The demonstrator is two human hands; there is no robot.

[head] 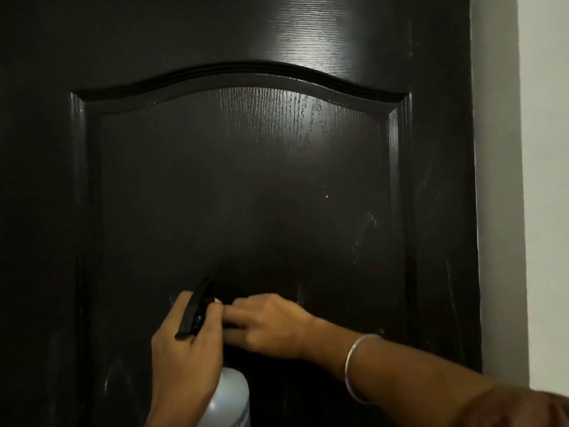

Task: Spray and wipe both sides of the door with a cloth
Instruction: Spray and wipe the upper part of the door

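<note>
A dark brown wooden door point(246, 180) with a raised arched panel fills the view, with faint streaks on its right side. My left hand point(184, 359) is shut around the neck of a white spray bottle point(231, 399), whose black trigger head point(195, 312) points up and right towards the door. My right hand point(271, 322) reaches in from the right and its fingertips close on the front of the sprayer head at the nozzle. No cloth shows clearly; a dim brownish shape under the right fingers cannot be made out.
A white wall point(542, 180) runs along the door's right edge. A silver bangle point(354, 365) sits on my right wrist, above a brown sleeve point(523, 408). Light glares off the door's upper middle.
</note>
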